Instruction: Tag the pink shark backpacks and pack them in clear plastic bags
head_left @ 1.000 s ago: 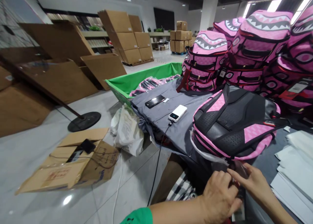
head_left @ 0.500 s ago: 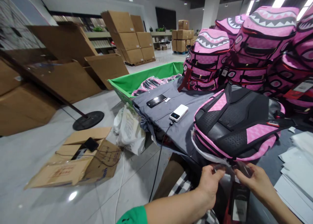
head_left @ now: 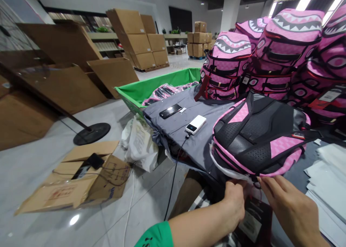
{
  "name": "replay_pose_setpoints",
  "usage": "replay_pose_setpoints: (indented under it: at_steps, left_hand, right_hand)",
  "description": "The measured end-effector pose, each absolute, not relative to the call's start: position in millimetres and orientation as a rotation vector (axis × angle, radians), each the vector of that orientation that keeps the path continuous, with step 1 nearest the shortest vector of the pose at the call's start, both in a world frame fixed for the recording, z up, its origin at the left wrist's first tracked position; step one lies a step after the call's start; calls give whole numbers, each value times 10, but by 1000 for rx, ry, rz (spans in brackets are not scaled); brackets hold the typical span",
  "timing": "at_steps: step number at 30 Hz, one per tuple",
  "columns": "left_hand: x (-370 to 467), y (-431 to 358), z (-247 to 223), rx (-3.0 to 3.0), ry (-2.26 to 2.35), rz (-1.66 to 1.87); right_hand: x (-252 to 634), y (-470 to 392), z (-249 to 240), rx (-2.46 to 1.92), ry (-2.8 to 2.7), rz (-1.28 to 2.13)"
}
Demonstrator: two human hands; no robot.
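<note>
Two hands — left hand (head_left: 234, 200), right hand (head_left: 289, 205) — at one backpack (head_left: 259, 139).

The backpack (head_left: 259, 135) is pink and black and lies flat, back panel up, on the grey table (head_left: 197, 146). A dark tag (head_left: 252, 221) hangs below its near edge.

Left hand (head_left: 234, 200) curled with fingers pinched shut; right hand (head_left: 290, 207) flat beside it, fingers (head_left: 266, 184) extended forward.
</note>
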State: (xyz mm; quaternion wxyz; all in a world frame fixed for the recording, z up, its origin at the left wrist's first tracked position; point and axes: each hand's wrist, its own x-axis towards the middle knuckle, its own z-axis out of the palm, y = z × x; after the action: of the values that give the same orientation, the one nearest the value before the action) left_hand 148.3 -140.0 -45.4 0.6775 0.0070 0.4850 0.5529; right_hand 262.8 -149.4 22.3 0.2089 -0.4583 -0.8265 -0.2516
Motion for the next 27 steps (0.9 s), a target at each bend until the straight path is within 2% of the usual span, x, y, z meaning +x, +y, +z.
replay_pose_setpoints:
  at_steps: [9,15,24,27]
  left_hand:
    - [1373,-1477,-423,2,914,1281]
    - [1277,-1562,-341,129,802,1257]
    - [1484,-1496,-543,66,1045,1356]
    - [1503,-1480,-516,78,1069,1402]
  right_hand:
    - [2385,-1647,-139,-1153,-2338,-817]
    - [2380,-1747,-284,-1122,-2241,-679]
    - [2510,-1766,-330,-1026,-2156,-472]
    - [2486,-1697,-306,-1213,-2009,-582]
